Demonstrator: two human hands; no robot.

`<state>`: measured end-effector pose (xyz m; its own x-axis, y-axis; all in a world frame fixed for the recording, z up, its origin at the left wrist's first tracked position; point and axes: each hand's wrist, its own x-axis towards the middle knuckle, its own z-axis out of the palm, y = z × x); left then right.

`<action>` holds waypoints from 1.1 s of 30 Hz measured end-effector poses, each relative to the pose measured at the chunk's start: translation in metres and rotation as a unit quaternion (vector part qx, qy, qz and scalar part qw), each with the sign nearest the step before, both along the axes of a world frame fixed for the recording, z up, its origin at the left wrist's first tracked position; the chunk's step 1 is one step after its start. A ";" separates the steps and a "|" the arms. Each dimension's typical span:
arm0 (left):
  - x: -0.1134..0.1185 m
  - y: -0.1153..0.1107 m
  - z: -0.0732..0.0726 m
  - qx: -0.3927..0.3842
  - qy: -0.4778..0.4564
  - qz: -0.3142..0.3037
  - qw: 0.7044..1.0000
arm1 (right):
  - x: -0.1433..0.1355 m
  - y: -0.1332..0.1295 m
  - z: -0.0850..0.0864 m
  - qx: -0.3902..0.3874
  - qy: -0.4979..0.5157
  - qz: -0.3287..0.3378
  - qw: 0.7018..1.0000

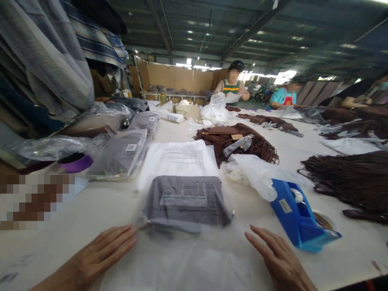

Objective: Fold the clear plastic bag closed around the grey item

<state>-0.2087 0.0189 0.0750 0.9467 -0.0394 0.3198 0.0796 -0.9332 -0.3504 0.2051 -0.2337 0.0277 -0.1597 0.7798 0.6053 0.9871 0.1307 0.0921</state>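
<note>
Directly in front of me a dark bag (188,206) lies flat inside a clear plastic bag (194,262), whose loose end spreads toward me. My left hand (103,250) rests at the plastic's left edge, fingers stretched out and pointing at the dark bag. On the other side my right hand (275,254) is open, its fingers extended beside the plastic's right edge. Neither hand grips anything. Behind the packed bag lies a stack of white printed plastic bags (178,157). A blue tape dispenser (294,218) stands tilted beyond my right hand.
Bagged grey packages with barcode labels (121,153) are piled at the left, near a purple tape roll (75,163). Brown fringed bags (251,145) and dark fringe (351,178) lie across the table. Several people (232,87) are at its far side. Clothes (45,52) hang upper left.
</note>
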 end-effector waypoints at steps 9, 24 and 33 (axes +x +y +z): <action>0.004 -0.008 0.025 -0.063 0.162 -0.023 0.985 | 0.000 0.027 0.000 -0.082 -0.121 0.176 0.973; 0.034 0.008 -0.026 -0.505 -0.197 0.386 0.746 | -0.031 0.045 -0.017 -0.123 0.514 -0.099 0.843; 0.069 0.006 -0.027 -0.325 -0.198 0.497 0.780 | -0.038 0.069 -0.044 -0.115 0.265 -0.265 0.920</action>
<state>-0.1398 0.0250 0.0481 0.2274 0.9433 0.2417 0.8587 -0.3113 0.4072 0.1675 -0.1651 -0.0162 0.5492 0.7808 0.2979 0.8167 -0.4258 -0.3896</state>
